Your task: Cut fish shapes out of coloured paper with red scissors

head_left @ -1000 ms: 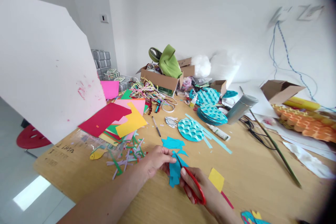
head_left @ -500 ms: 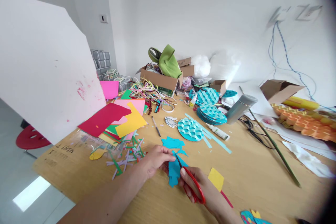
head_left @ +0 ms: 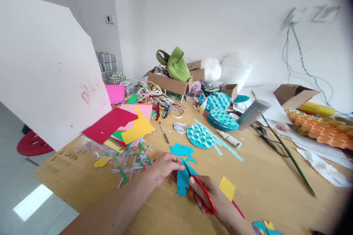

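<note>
My left hand (head_left: 167,167) pinches the upper left edge of a piece of blue paper (head_left: 183,179) low over the wooden table. In my right hand (head_left: 202,191) are red-handled scissors (head_left: 206,197), their dark blades lying against the blue paper just right of my left fingertips. Other blue paper scraps (head_left: 181,149) rest on the table just beyond. A round blue disc with pale scalloped strips (head_left: 200,136) lies farther back, beside light blue paper strips (head_left: 231,151). A yellow paper piece (head_left: 227,188) is right of my right hand.
Coloured sheets (head_left: 110,125) and thin paper scraps (head_left: 132,165) spread at the left, near a large white board (head_left: 49,69). A grey cylinder (head_left: 253,114), a long green stick (head_left: 289,154) and orange egg trays (head_left: 322,130) are at the right. A cardboard box (head_left: 168,82) stands behind.
</note>
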`<action>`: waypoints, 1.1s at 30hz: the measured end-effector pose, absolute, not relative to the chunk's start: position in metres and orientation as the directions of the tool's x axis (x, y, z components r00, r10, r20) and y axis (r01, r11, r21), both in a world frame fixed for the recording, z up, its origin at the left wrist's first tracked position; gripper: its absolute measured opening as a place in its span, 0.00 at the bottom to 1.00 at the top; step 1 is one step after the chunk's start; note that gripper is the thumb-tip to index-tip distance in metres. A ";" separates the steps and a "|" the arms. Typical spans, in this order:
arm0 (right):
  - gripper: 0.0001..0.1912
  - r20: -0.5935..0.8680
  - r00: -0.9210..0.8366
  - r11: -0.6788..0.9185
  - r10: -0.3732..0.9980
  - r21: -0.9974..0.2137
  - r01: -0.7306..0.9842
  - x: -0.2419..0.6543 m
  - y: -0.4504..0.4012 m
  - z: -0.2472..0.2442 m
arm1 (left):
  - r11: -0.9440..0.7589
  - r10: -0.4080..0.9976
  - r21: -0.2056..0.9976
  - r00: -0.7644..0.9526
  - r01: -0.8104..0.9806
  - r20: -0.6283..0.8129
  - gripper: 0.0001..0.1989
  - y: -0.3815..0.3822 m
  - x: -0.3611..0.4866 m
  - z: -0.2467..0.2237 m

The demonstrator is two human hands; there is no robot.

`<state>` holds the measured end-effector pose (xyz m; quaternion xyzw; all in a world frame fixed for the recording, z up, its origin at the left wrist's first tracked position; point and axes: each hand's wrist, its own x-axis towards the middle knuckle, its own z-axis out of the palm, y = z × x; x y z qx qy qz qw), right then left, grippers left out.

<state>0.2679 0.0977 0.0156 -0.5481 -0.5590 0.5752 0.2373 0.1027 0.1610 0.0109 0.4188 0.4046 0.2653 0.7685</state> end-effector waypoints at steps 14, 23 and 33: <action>0.29 -0.363 -0.293 -0.251 0.884 -0.899 0.359 0.268 0.097 0.015 | 0.498 0.749 0.866 0.528 -0.050 -0.400 0.13 0.162 0.102 0.012; 0.29 -0.352 -0.278 -0.252 0.894 -0.907 0.337 0.265 0.096 0.014 | 0.511 0.752 0.858 0.514 -0.060 -0.412 0.14 0.161 0.104 0.010; 0.30 -0.351 -0.228 -0.246 0.908 -0.888 0.390 0.265 0.095 0.016 | 0.519 0.753 0.850 0.521 -0.096 -0.401 0.14 0.162 0.103 0.010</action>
